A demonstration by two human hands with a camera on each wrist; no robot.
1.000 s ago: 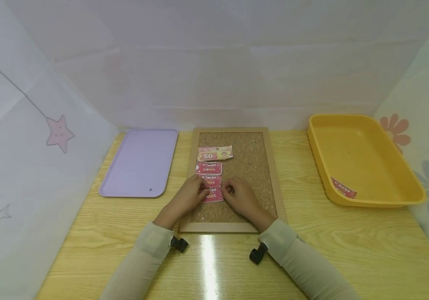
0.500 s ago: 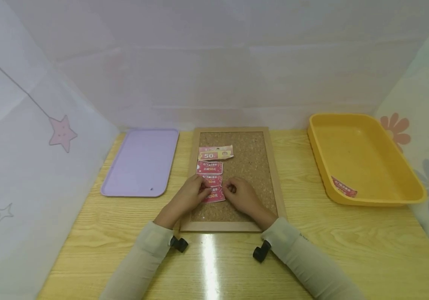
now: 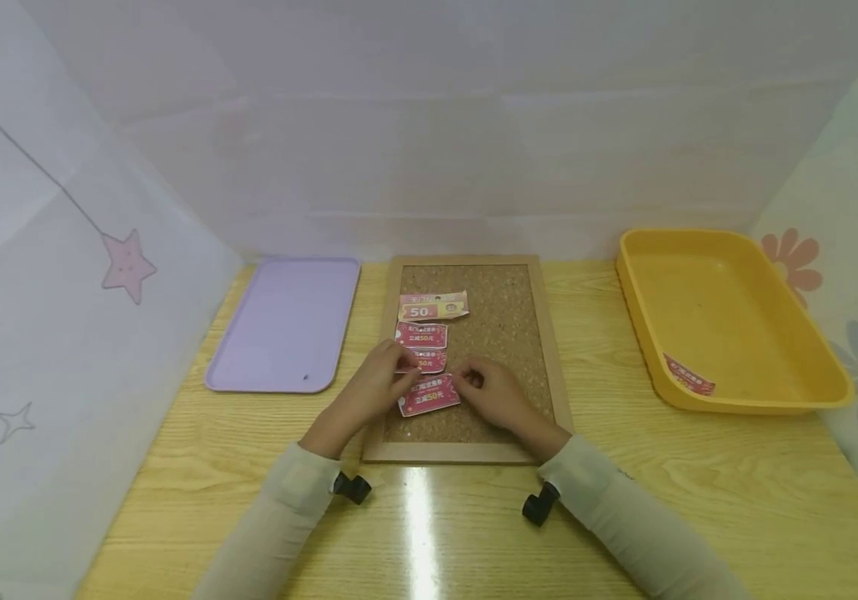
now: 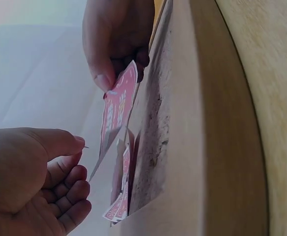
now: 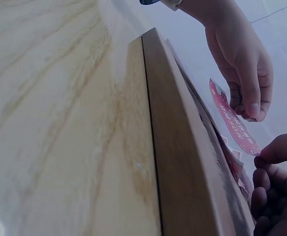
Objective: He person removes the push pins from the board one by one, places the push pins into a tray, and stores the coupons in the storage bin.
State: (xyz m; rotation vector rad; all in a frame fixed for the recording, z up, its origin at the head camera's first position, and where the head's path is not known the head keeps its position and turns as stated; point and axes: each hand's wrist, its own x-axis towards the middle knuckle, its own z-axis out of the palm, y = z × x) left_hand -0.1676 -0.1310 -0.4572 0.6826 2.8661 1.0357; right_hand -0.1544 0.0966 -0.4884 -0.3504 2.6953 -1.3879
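Observation:
My right hand [image 3: 499, 393] pinches the right corner of a red coupon [image 3: 430, 398], which is lifted and slightly tilted over the lower part of a wood-framed cork board [image 3: 507, 333]. My left hand [image 3: 370, 385] is by the coupon's upper left, thumb and forefinger together. In the left wrist view a thin pin [image 4: 86, 147], like a thumbtack's point, pokes out from those fingertips; its head is hidden. Above on the board are two more red coupons, an upper one [image 3: 421, 336] and a lower one [image 3: 432, 360] partly covered by my left fingers, and a pink-and-yellow coupon [image 3: 433, 308].
A purple tray [image 3: 289, 317] with a small dark tack-like speck [image 3: 305, 377] lies left of the board. To the right stands a yellow bin [image 3: 721, 325] with another red coupon [image 3: 689, 377] inside. Wooden tabletop [image 3: 429, 533] surrounds them, with pale curtains behind.
The lowest red coupon, earlier lined up under the others, has shifted down and right and tilted off the board with my right hand. My left hand has drawn slightly up and away from it.

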